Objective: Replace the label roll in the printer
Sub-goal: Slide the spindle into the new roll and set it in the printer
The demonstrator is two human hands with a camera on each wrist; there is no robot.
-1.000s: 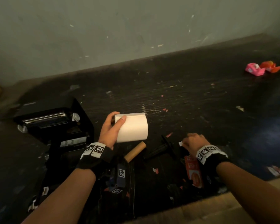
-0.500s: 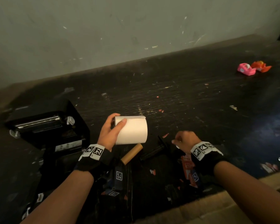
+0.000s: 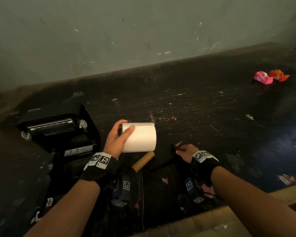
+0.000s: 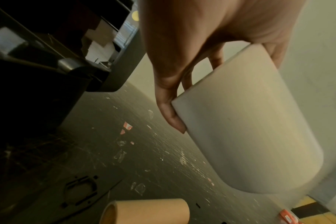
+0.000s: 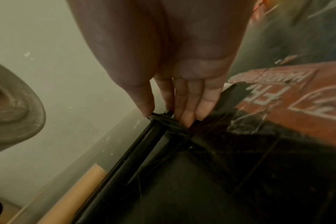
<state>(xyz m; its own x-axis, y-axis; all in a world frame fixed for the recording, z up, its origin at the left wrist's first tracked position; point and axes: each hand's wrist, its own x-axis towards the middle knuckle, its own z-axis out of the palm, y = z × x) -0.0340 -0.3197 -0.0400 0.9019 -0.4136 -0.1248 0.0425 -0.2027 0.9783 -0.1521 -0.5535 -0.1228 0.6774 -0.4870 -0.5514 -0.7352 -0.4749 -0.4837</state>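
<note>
Paper made up the whole bulk of the fresh label roll (image 3: 140, 137), which hung above the counter (image 3: 203, 117) just right of the open printer (image 3: 58, 129), clear of both. The left hand (image 3: 115, 142) had it by one end: thumb laid across the curved face, fingers wrapped over the flat end, a grip closed round the rim as the left wrist view confirmed (image 4: 249, 128). Judging by its thick white winding, the roll should feel moderately weighty and firm under squeeze, though the outer wraps looked smooth and could slide or unspool; a loose corner stood up at the far top edge. Holding it by the two flat ends, or by end and face as here, seemed safest, since pressing the face hard might crease labels.

The right hand (image 3: 186, 152) rested low on the counter, fingertips (image 5: 188, 119) pinching one end of a black spindle (image 3: 162, 162) that lay flat beside the empty cardboard core (image 3: 143, 161). That rod looked thin, rigid and light; its ridged end gave the fingers purchase. Presumably it must pass through the new roll's bore, whose opening showed in the right wrist view (image 5: 2, 97). Two tape dispensers (image 3: 270, 77) sat well apart at the far right.
</note>
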